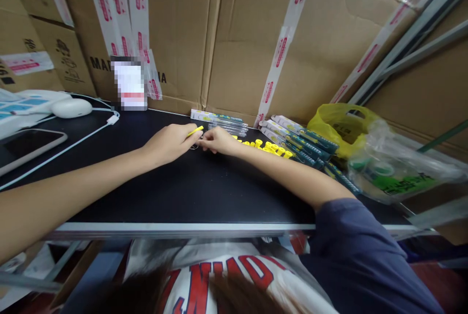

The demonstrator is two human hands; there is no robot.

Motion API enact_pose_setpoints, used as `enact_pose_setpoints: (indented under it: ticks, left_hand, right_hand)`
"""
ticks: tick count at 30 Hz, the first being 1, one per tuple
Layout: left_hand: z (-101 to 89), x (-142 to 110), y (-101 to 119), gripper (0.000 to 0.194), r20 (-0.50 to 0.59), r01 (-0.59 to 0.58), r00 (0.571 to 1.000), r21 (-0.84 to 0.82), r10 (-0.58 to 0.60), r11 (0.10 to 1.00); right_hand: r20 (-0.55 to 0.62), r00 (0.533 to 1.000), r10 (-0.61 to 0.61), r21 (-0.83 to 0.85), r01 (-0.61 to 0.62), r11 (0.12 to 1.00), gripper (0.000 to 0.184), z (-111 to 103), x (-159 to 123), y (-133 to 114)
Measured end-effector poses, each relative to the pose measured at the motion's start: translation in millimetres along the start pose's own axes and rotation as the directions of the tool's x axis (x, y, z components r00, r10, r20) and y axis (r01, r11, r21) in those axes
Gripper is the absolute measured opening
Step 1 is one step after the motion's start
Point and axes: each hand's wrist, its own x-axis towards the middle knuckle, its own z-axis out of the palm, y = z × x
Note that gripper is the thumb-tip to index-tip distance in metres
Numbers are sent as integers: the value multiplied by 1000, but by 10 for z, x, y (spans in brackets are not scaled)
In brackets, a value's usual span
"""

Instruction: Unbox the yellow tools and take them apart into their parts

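Over the black tabletop (219, 192), my left hand (171, 142) is closed on a slim yellow plastic piece (195, 131) that sticks out past its thumb and forefinger. Close beside it, my right hand (221, 141) has its fingertips pinched together at the end of the yellow piece. What those fingertips hold is too small to name. A thin curved strand (193, 147) shows just below the hands. Several small yellow spool-shaped parts (270, 147) lie to the right of my right hand, partly behind the forearm. Clear plastic pieces (232, 127) lie behind it.
Narrow printed boxes (303, 138) are stacked at the right, by a yellow plastic bag (329, 116) and a clear bag (398, 177). One slim box (203, 115) lies at the back. A phone (32, 147), white cable (73, 146) and blurred upright screen (130, 85) are leftward. Cardboard (241, 41) walls the rear.
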Motion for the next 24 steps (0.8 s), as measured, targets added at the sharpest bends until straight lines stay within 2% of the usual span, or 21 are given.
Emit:
enact_pose_setpoints:
  ticks: [4,9,15,19,21,24]
  left_hand:
    - [10,-7,17,35,-5,3,1000,-12,-3,1000]
    - [11,-11,24,34,13,-7,1000,-36,8,999]
    - [6,-18,35,32,45,7,999,-37,-5,999]
    - [56,-35,62,32,52,-60,996,-137,67,989]
    - [82,-47,97,32,47,-96,992,-268,113,959]
    - [115,-62,159,35,107,-42,988,-518,113,855]
  right_hand:
    - [-46,997,61,-160,-68,985,31,110,227,-95]
    - [-90,988,129,-251,-147,957,19,136,294,-114]
    - [-130,991,39,-210,-66,975,21,85,258,-3]
    - [-181,983,-20,-154,-9,988,27,12,-20,8]
    - [-196,979,-52,-108,32,994,29,-22,-278,-21]
    - [-191,981,-32,-46,23,999,25,-48,-720,-96]
